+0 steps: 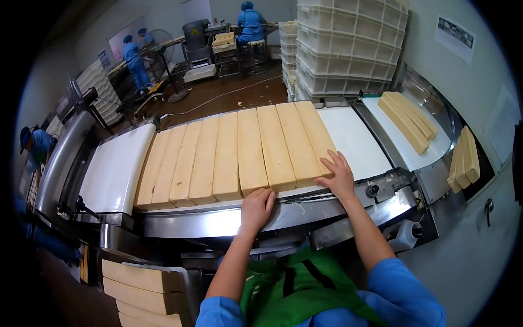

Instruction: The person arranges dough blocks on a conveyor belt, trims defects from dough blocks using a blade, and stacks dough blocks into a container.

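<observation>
A row of long pale-yellow blocks (225,158) lies side by side on the white belt, their near ends facing me. My left hand (257,209) touches the near end of a block in the middle of the row, its fingers close together and laid against the end. My right hand (339,175) is at the near corner of the rightmost block (313,131), fingers spread along its side and thumb toward the front. Neither hand is wrapped around a block.
The conveyor (117,169) has a metal front rail (201,224). More blocks lie on the right-hand belt (406,120), on a ledge beside it (463,161), and stacked at lower left (144,297). White crates (348,49) tower behind. Several people in blue work farther off.
</observation>
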`<state>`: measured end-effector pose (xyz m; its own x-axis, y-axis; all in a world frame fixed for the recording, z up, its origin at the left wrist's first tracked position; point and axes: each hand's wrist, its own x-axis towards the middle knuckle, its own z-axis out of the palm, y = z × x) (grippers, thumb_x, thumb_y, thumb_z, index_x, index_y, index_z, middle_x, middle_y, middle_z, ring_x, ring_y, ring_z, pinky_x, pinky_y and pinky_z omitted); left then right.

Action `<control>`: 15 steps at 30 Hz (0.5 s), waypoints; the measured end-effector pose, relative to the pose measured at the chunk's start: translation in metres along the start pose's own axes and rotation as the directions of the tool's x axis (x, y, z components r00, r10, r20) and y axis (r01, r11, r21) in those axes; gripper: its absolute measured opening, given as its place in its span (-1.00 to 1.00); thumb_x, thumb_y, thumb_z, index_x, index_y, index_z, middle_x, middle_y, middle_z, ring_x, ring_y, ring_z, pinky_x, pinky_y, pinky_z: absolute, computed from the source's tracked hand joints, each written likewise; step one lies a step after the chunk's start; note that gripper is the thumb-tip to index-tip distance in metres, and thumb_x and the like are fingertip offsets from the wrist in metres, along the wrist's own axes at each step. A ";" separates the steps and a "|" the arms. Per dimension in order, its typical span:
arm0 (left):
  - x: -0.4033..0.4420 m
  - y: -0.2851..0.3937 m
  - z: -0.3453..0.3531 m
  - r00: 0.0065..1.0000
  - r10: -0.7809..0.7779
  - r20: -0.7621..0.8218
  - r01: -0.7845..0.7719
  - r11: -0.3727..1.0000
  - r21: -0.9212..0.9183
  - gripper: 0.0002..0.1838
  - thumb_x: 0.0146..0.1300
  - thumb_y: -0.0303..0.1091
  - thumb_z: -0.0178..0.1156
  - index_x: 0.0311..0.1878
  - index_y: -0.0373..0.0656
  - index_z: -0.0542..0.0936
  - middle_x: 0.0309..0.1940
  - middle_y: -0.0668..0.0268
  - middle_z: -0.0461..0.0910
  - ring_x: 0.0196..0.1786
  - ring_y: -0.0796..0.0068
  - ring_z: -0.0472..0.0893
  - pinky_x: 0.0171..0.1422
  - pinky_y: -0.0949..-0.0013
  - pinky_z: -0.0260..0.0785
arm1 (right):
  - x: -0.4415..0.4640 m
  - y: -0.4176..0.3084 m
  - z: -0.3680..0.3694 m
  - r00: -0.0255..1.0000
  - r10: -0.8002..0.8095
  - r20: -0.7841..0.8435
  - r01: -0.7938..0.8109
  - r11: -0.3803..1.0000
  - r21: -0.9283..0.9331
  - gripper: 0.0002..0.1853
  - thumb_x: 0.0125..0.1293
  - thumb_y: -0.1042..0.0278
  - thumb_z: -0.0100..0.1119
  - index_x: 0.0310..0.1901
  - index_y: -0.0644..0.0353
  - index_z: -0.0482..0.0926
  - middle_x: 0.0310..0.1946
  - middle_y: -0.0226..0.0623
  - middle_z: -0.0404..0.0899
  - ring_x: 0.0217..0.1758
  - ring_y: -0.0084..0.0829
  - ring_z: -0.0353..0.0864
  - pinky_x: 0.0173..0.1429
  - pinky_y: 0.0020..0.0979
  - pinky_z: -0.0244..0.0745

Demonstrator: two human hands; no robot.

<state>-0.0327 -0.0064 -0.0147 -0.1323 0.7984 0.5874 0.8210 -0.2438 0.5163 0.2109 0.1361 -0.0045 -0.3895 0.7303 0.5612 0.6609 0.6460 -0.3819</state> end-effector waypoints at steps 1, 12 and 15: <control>-0.001 -0.002 0.001 1.000 0.003 0.000 -0.003 1.000 -0.002 -0.80 0.33 -0.33 0.12 -0.27 -0.26 0.64 -0.36 0.09 0.64 -0.27 0.06 0.62 -0.15 0.17 0.45 | -0.002 -0.001 0.001 1.000 0.012 -0.005 -0.012 0.999 0.039 -0.38 -0.07 0.07 0.51 0.08 0.07 0.63 0.30 -0.14 0.39 0.43 0.03 0.21 0.42 -0.09 0.20; -0.001 -0.010 0.007 0.997 -0.065 -0.035 0.067 0.996 0.053 -0.70 0.35 -0.27 0.11 -0.45 -0.27 0.57 -0.51 0.00 0.55 -0.40 -0.04 0.56 -0.30 0.06 0.36 | -0.063 0.015 -0.021 0.963 0.057 -0.263 -0.062 0.998 -0.010 -0.61 0.20 0.35 0.28 0.08 0.19 0.56 0.24 -0.10 0.41 0.39 0.03 0.26 0.41 -0.08 0.18; 0.001 -0.010 0.009 0.995 -0.053 -0.079 0.056 0.998 0.034 -0.67 0.33 -0.25 0.12 -0.51 -0.26 0.54 -0.54 0.02 0.54 -0.44 -0.05 0.54 -0.32 0.03 0.36 | -0.064 0.013 -0.024 0.948 0.035 -0.318 -0.050 0.998 -0.039 -0.67 0.25 0.36 0.21 0.05 0.20 0.55 0.20 -0.10 0.42 0.34 0.01 0.30 0.38 -0.09 0.21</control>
<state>-0.0364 0.0017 -0.0247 -0.2195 0.7642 0.6064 0.8306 -0.1797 0.5272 0.2594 0.0921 -0.0281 -0.1420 0.6441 0.7516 0.7044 0.5993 -0.3805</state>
